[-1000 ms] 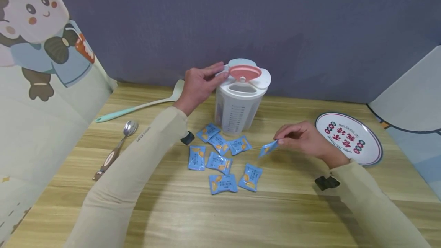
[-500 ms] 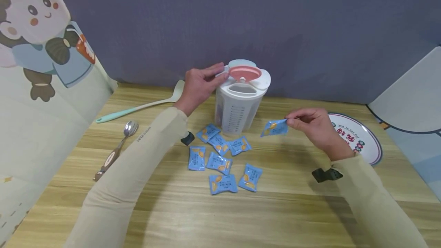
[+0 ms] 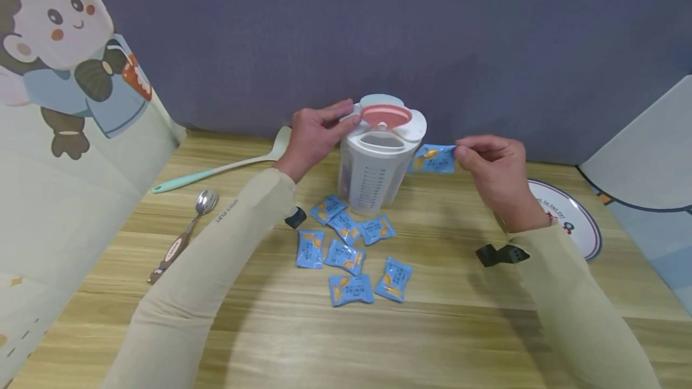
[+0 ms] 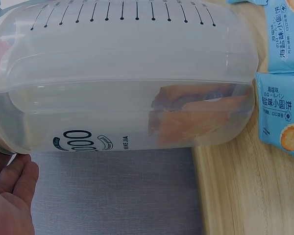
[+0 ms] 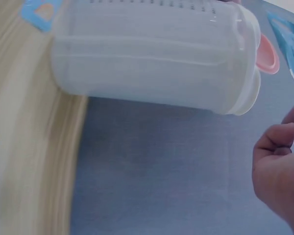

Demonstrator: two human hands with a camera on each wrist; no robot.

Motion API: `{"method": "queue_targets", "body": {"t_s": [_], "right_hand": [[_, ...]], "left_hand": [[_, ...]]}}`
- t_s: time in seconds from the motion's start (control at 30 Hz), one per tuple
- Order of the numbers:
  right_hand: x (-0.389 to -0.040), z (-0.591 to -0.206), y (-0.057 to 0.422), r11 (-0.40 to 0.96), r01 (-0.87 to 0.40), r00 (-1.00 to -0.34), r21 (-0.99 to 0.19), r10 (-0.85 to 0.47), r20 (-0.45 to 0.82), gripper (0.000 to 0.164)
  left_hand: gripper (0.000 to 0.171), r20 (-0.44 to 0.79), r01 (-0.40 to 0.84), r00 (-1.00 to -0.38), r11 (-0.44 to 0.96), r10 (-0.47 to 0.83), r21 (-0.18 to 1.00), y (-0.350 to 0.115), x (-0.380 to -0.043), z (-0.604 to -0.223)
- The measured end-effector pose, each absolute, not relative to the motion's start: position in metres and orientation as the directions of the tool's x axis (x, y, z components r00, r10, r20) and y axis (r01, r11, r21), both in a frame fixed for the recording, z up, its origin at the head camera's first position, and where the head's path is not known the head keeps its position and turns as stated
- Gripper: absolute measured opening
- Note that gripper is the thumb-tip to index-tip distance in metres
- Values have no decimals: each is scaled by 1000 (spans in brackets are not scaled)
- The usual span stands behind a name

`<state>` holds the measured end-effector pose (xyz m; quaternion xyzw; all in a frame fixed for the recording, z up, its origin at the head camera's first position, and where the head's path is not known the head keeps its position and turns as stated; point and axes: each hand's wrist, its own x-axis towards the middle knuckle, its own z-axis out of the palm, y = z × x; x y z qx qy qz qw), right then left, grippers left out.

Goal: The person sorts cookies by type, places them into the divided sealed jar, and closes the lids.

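A clear plastic storage jug with measuring marks stands upright, its white lid bearing a raised pink flap behind a front opening. Brown-orange packets show blurrily through its wall in the left wrist view. My left hand touches the lid's left edge with extended thumb and forefinger; its other fingers lie beside the lid. Right of the jug, my right hand pinches one end of a blue biscuit packet, held above the table. In the right wrist view that packet is partly cut off.
Several blue biscuit packets lie before the jug. A mint-handled ladle and a brown-handled spoon lie to the left. The plate at right is partly hidden by my right arm. A dark panel stands behind the table.
My right hand has lifted the pinched biscuit packet upward and away from me, from near the loose packets to beside the jug's upper part. My left hand has stayed at the lid.
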<state>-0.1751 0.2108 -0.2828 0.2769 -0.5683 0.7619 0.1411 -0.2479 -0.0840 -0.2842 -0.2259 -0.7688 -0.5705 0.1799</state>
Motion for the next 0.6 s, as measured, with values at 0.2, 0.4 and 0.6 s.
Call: {"method": "queue_targets", "body": {"t_s": [0.2, 0.4, 0.6], "right_hand": [[-184, -272, 199, -314, -556, -804, -769, -32, 594, 13], [-191, -264, 187, -243, -606, -786, -757, 37, 617, 14], [-198, -262, 178, -232, -641, -761, -731, 72, 645, 12]], "left_hand": [[37, 537, 555, -831, 249, 142, 794, -84, -249, -285], [37, 543, 559, -828, 257, 136, 788, -84, -250, -285], [38, 545, 561, -827, 265, 138, 784, -85, -251, -285]]}}
